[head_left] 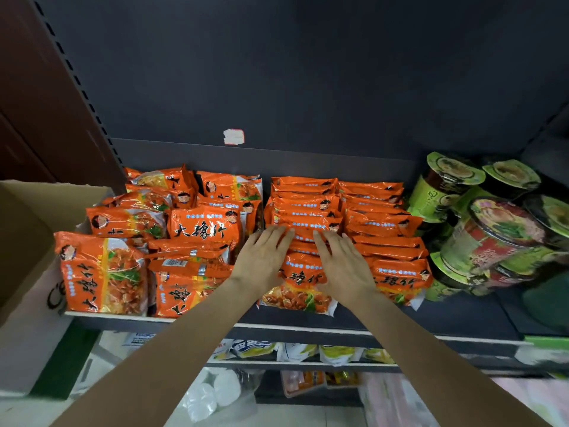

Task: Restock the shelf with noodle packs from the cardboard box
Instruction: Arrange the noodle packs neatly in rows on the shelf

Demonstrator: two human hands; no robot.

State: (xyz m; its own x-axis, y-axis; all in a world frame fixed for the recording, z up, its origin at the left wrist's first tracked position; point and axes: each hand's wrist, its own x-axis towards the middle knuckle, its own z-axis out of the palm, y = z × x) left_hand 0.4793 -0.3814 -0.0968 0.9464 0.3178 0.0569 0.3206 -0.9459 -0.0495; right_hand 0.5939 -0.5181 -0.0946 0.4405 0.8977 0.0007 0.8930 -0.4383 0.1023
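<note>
Noodle packs point(303, 223): orange rows fill shelf point(446, 315); bare strip at front right.
Hands: left point(263, 257), right point(345, 265), flat, fingers spread on packs, gripping nothing.
Cardboard box point(27, 229): left edge.

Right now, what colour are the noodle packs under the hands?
Orange noodle packs, with black lettering and a food picture at the front; head view shows them best.
</note>
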